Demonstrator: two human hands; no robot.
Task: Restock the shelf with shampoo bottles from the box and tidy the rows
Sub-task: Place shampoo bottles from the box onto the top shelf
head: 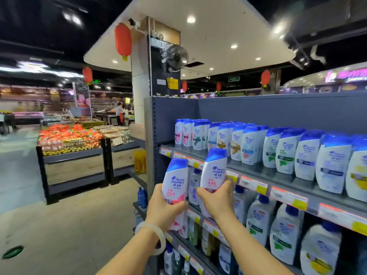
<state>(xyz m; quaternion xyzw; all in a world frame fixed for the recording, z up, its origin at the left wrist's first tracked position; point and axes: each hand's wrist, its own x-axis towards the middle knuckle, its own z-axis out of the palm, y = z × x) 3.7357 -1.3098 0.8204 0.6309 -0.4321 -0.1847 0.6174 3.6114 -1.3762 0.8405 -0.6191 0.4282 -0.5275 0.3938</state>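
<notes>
My left hand [165, 210] grips the lower part of a white shampoo bottle with a blue cap and pink label [175, 179], held upright in front of the shelf's left end. My right hand [217, 201] grips a second matching bottle [214, 169], slightly higher and nearer the top shelf [198, 153]. On that shelf stand rows of similar blue-capped bottles [248, 143]; its front left part is bare. The box is not in view.
Lower shelves [278, 221] hold larger pump bottles and other toiletries. The shelf's grey upright post [150, 145] stands just left of my hands. Across the open aisle floor to the left are produce display stands [73, 143]. A person stands far back.
</notes>
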